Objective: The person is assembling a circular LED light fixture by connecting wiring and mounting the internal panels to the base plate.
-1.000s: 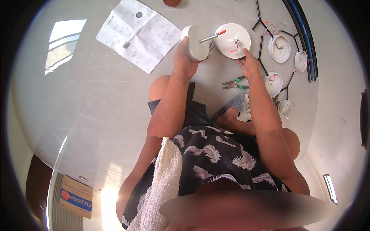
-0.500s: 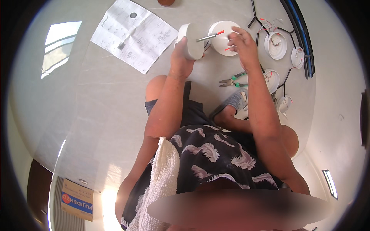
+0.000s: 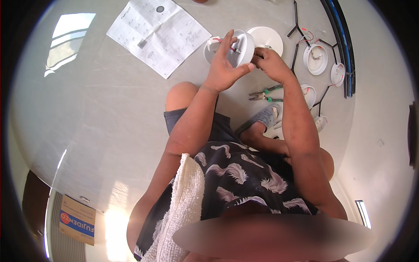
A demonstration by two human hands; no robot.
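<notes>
A white round light-fixture cup is tilted on edge, its hollow side facing left with a red wire and small metal parts inside. My left hand is at its hollow side, fingers stretched upward and thumb pointing right by the lower rim. My right hand is on the other side, fingertips pinched against the cup's outer face; what they grip is hidden. Beyond my left fingers shows part of another white round piece, with a white connector and red wire. A flat white disc lies behind my right hand.
An instruction sheet lies at the far left. Green-handled pliers lie near my slippered foot. At right are several white cups with black arms, such as this cup, and a dark blue-striped bundle along the wall.
The cup has turned so its hollow side shows, and the metal rod is out of sight. My left fingers have spread; my right hand has come in against the cup.
</notes>
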